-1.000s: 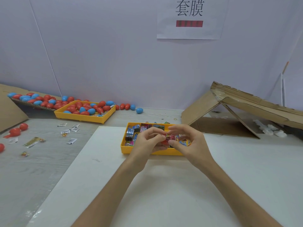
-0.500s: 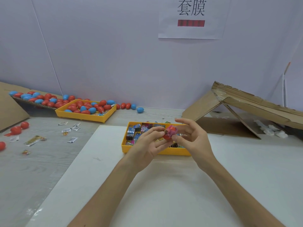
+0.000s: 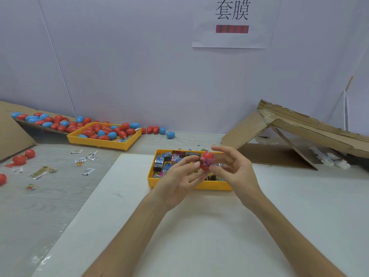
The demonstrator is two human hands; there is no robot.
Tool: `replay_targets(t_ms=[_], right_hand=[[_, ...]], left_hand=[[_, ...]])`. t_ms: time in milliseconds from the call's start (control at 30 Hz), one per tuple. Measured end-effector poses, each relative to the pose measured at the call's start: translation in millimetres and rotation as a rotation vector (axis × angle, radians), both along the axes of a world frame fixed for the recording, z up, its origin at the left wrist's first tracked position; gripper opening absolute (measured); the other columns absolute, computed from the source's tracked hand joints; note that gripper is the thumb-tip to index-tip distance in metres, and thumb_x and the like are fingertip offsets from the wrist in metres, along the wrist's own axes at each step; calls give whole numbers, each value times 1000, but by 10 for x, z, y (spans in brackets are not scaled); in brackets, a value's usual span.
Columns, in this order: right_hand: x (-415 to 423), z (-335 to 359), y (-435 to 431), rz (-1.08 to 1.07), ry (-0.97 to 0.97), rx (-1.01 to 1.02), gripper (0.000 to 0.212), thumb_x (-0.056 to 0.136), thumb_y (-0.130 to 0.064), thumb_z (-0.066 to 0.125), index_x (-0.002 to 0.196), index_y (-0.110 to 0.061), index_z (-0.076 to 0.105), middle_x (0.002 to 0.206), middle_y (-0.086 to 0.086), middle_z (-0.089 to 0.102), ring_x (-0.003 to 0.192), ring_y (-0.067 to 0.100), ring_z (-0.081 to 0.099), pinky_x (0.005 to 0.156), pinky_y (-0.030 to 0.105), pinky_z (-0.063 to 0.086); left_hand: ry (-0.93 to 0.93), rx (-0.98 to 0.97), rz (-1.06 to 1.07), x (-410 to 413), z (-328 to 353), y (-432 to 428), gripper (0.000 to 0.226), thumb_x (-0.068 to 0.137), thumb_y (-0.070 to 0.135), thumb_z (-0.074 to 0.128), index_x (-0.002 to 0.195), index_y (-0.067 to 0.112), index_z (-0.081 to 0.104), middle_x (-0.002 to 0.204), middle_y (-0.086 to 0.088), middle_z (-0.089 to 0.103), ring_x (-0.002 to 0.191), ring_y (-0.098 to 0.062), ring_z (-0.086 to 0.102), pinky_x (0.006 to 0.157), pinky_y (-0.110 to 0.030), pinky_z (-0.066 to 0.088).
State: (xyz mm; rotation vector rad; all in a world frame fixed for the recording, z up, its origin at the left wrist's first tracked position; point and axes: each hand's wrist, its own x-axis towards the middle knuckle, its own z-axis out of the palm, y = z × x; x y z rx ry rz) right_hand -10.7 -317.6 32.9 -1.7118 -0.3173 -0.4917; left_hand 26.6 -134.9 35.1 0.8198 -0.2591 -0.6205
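Note:
A red plastic egg (image 3: 206, 161) with a printed pink film band around it is held up between both hands, just above a small yellow tray (image 3: 190, 185) full of folded printed film sleeves. My left hand (image 3: 179, 179) pinches the egg from the left with fingertips and thumb. From the right, my right hand (image 3: 232, 168) pinches it with thumb and forefinger, the other fingers spread. The tray sits at the far edge of a white board (image 3: 199, 226).
A larger yellow tray (image 3: 104, 143) of red and blue eggs stands at the back left, with more eggs on a cardboard ramp (image 3: 40, 124) behind it. Loose eggs and small packets lie on the grey table at left. A collapsed cardboard box (image 3: 289, 136) lies at right.
Both hands have lifted out of the tray of sleeves. The red egg, hidden between the fingers before, now shows with the pink band around it.

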Motion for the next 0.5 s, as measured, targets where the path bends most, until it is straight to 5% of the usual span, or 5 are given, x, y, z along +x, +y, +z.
replay_targets(t_ms=[200,500], right_hand=[[4,-1,-12,13,2,29,42,85,-6,78,122,-21,64,105,0,77,99,18,71,76,22,54],[1,-2,0,37,33,-39,31,85,-10,79,108,-30,74,106,-3,75,96,18,69,82,43,58]], left_hand=[[8,-18,-29,5,-22,-12,37,86,6,68,123,6,61,125,-17,70,114,-26,69,86,-26,59],[47,23,10,23,-28,7,48,79,5,72,124,11,58,113,-16,74,98,-25,74,77,-28,61]])
